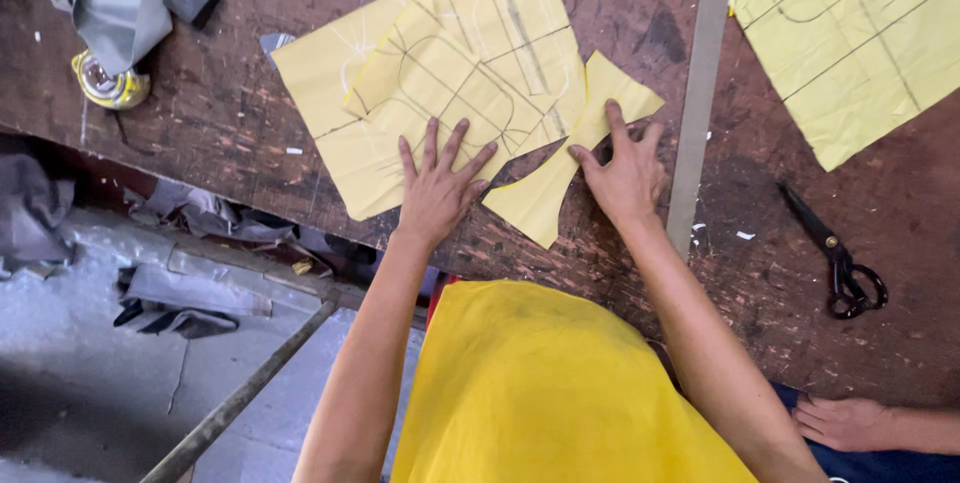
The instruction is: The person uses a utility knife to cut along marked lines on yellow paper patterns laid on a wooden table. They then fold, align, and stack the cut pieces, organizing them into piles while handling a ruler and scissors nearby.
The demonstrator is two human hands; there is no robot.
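The left hand (438,188) is pressing spread fingers on the marked yellow sheet (440,83), pinning it flat; the right hand (625,178), seemingly flat, is steadying the cut piece (560,168) at three o'clock, beside the ruler (697,123).

Left hand (436,191) flat on marked yellow sheet (420,93) (fingers spread), right hand (626,175) pressing cut-out piece (560,173)
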